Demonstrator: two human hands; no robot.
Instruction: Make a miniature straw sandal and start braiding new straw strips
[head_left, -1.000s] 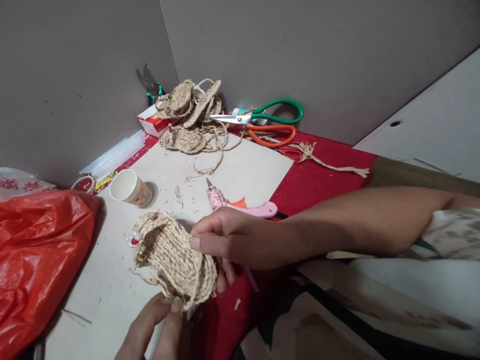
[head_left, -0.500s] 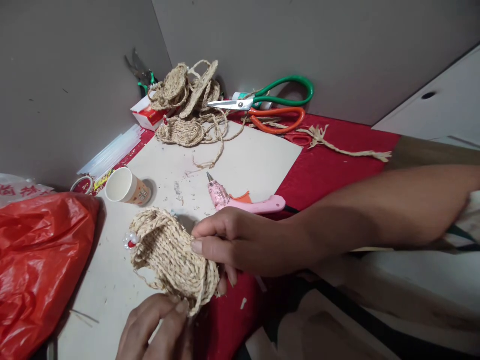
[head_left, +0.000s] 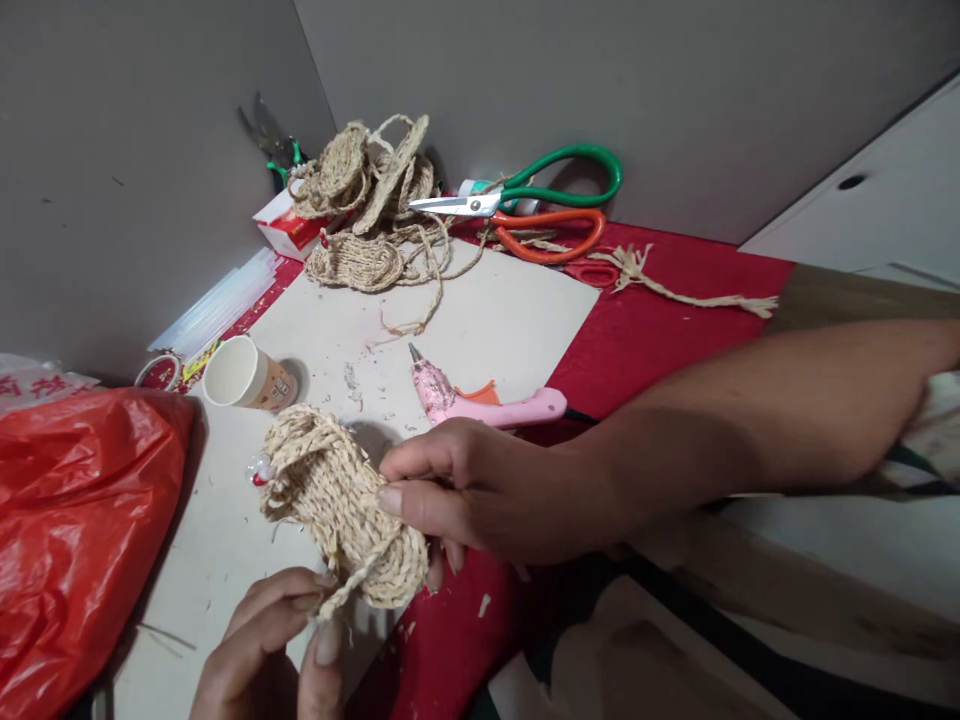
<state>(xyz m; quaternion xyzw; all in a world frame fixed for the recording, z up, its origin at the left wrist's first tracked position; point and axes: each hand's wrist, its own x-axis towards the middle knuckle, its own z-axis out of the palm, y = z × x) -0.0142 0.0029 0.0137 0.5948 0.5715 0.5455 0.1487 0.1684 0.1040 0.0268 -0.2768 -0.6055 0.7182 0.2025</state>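
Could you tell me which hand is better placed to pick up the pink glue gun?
Probably the right hand: it lies just beside the glue gun, though it grips the straw sandal. The left hand pinches the sandal's loose braid end, farther away.

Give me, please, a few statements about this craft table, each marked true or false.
1. The left hand and the right hand both hold the woven sandal. True.
2. The pink glue gun is in the right hand. False: it lies on the white board, just beyond that hand.
3. The green-handled scissors lie next to the orange-handled scissors. True.
4. The red plastic bag sits to the person's right. False: it is on the left.
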